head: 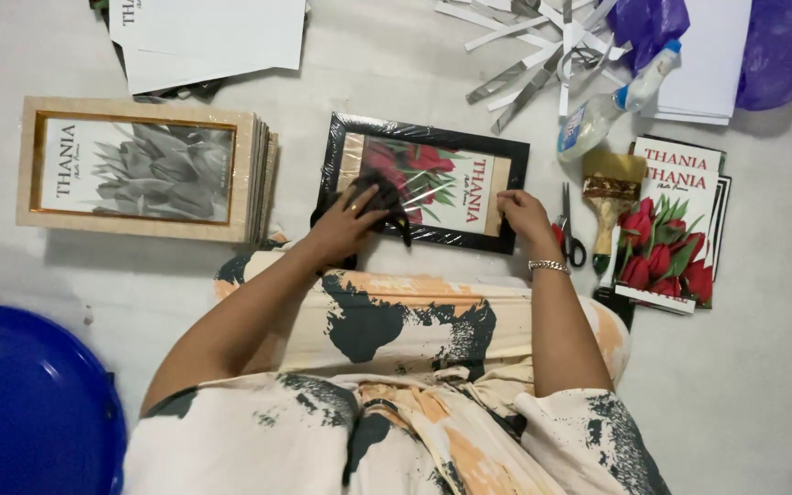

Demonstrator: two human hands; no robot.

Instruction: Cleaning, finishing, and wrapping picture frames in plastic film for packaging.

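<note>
Black frame (423, 183) lies flat on the floor (763, 367), just in front of the person's knees, wrapped in clear film, with a print of red tulips behind the glass. Left hand (346, 225) presses a dark cloth (387, 206) down on the frame's left half, fingers curled over the cloth and closed on it. Right hand (524, 213) rests on the frame's right edge, fingers bent and laid on the rim, steadying it rather than gripping; a silver bracelet (549, 267) sits on that wrist.

Scissors (568, 229) with red handles lie just right of the frame, beside the right hand. Next to them lies a brush (611, 197) with a gold-coloured head, and further right a stack of tulip prints (671, 229). A plastic bottle (616, 103) with a blue cap lies tilted above the brush, near a heap of paper strips (543, 46) and purple bags (781, 46). White sheets (213, 37) lie at the top left.

Well left of the black frame lies a pile of pale wooden frames (139, 170), the top one showing a grey flower print. A blue tub (29, 403) fills the lower left corner. The person's patterned clothing (396, 367) covers the lower middle of the view
</note>
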